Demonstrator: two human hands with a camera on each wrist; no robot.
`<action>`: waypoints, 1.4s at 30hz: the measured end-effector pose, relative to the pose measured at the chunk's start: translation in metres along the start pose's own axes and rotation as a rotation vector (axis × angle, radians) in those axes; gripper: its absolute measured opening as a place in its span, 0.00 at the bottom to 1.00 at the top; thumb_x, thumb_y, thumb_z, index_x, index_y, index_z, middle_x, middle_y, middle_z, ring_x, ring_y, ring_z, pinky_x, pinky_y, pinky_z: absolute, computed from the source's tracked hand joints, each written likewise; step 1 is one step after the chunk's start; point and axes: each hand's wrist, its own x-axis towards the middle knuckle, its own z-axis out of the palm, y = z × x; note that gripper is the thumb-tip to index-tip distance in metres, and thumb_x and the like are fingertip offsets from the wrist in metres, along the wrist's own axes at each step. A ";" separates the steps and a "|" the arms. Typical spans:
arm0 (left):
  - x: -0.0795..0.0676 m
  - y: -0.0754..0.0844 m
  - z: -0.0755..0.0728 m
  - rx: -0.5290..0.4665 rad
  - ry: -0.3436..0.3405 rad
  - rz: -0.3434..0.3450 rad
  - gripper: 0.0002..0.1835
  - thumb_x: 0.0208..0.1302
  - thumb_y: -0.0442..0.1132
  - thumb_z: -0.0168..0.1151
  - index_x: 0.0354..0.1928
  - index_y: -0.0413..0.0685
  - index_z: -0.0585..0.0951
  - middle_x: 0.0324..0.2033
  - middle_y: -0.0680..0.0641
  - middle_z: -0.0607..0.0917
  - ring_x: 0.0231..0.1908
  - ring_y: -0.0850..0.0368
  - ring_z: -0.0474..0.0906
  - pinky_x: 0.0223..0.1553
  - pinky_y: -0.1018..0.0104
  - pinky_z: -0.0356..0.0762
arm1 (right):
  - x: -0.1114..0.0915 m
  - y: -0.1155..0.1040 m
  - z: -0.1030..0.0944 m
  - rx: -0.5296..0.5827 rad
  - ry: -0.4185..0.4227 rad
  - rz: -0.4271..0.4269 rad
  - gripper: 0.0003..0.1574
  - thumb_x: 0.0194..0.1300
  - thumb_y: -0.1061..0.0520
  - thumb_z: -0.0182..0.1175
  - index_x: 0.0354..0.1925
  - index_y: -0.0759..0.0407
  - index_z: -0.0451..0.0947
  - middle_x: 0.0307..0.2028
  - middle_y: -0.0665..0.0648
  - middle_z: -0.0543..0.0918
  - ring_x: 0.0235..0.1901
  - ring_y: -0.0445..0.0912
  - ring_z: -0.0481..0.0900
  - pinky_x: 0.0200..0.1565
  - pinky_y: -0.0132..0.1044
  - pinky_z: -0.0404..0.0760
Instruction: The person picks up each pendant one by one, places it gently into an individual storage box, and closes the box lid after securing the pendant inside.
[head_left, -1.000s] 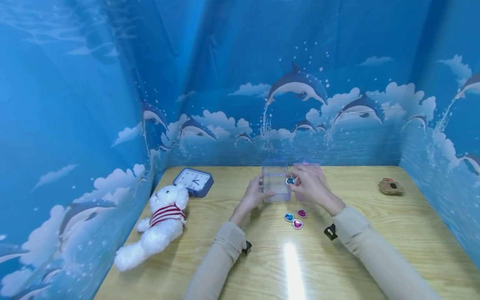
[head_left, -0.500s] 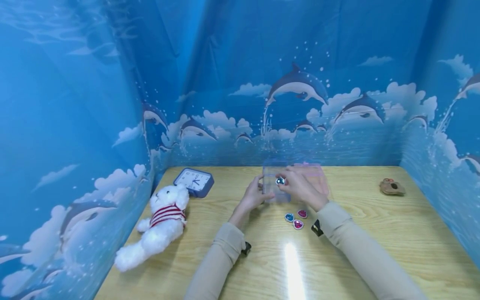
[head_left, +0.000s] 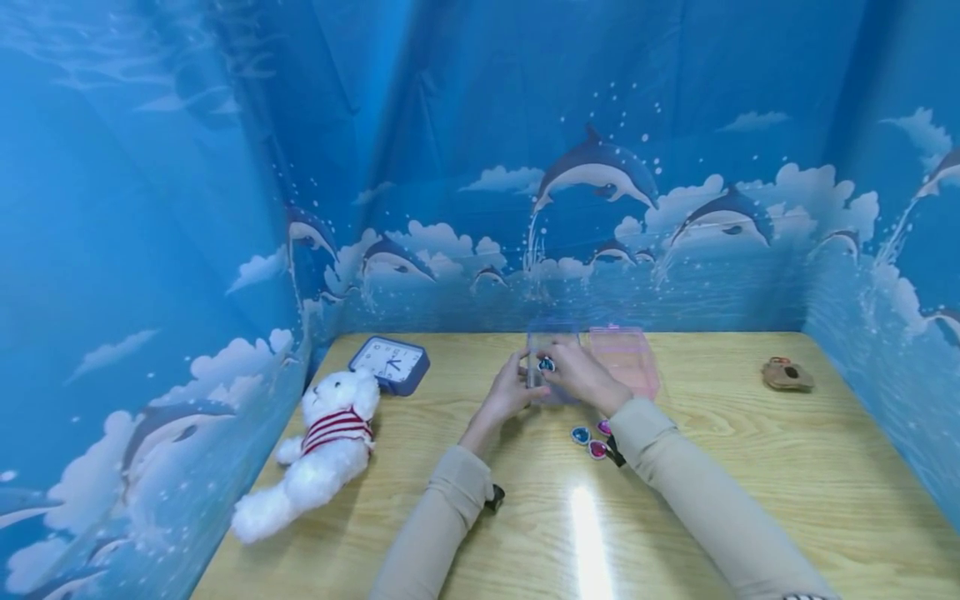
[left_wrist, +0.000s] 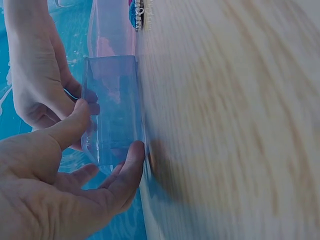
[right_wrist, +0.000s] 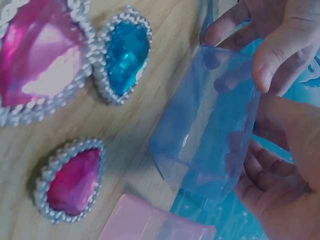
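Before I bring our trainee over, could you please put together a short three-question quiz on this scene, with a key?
1. Count: How many gems lie on the table?
2. True or false: In the head view, the pink box is to the right of the blue box.
3. Multiple choice: What does the right hand hold?
A) a pink gem
B) a blue gem
C) the clock

Key: 1. three; 2. true; 3. B

Pink box (head_left: 639,362) obstructs right of blue box (right_wrist: 205,120); beyond, room.
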 end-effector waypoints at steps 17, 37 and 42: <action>0.002 0.000 0.001 0.001 0.010 0.011 0.46 0.63 0.34 0.76 0.80 0.45 0.63 0.58 0.34 0.81 0.53 0.44 0.82 0.42 0.62 0.88 | 0.006 0.000 0.013 -0.094 0.033 -0.089 0.18 0.62 0.63 0.73 0.50 0.66 0.85 0.44 0.65 0.90 0.41 0.56 0.89 0.46 0.49 0.91; 0.000 -0.001 0.003 -0.017 0.003 -0.049 0.48 0.64 0.38 0.76 0.82 0.51 0.60 0.58 0.37 0.81 0.49 0.47 0.83 0.42 0.62 0.87 | -0.014 0.002 -0.013 0.105 0.011 0.003 0.18 0.70 0.67 0.64 0.57 0.67 0.83 0.55 0.69 0.88 0.52 0.61 0.89 0.55 0.53 0.90; -0.001 -0.001 0.002 -0.009 0.010 -0.071 0.48 0.64 0.39 0.76 0.82 0.54 0.60 0.60 0.37 0.80 0.49 0.48 0.83 0.43 0.62 0.88 | -0.036 0.003 -0.028 0.136 0.056 -0.020 0.18 0.70 0.65 0.65 0.58 0.64 0.83 0.54 0.67 0.89 0.47 0.56 0.90 0.50 0.47 0.92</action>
